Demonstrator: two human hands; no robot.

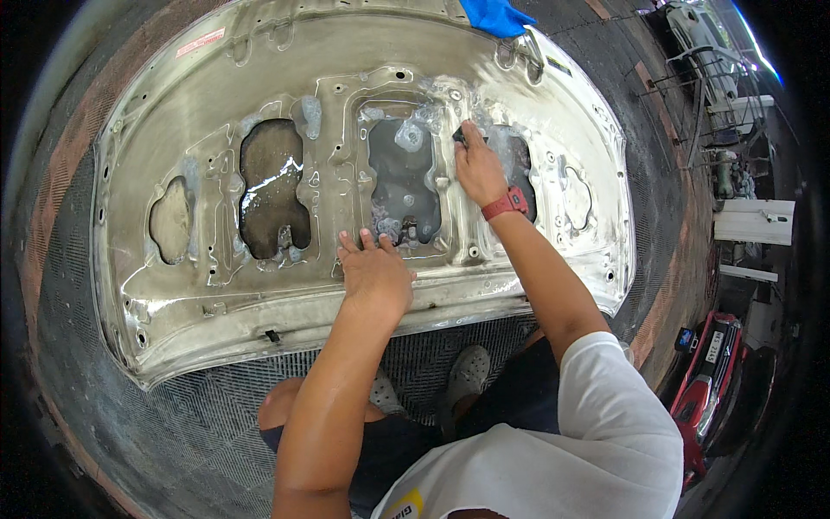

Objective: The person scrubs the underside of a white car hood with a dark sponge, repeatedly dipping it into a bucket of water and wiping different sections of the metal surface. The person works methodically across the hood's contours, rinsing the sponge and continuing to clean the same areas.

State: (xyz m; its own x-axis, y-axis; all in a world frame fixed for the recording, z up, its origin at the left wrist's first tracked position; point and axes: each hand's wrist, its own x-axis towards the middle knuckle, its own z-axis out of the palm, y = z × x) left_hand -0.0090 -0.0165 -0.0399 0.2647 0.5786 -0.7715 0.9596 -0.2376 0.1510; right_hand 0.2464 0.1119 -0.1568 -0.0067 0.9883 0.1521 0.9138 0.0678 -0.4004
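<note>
A cream-white car hood [346,164] lies with its underside up, its ribbed inner panel and cut-out openings facing me. The surface is wet, with patches of suds [409,134]. My right hand [480,166], with a red watch on the wrist, presses a small dark sheet [458,135] against the rib right of the middle opening; the sheet is mostly hidden under the fingers, and what it is made of I cannot tell. My left hand [378,275] rests on the near part of the hood, fingers spread and holding nothing.
A blue cloth [497,16] lies over the hood's far edge. Below is a dark ridged tile floor [207,424] with my shoes [469,370] close to the near edge. At right are a red bumper piece [711,372], white panels [754,222] and a metal rack [692,78].
</note>
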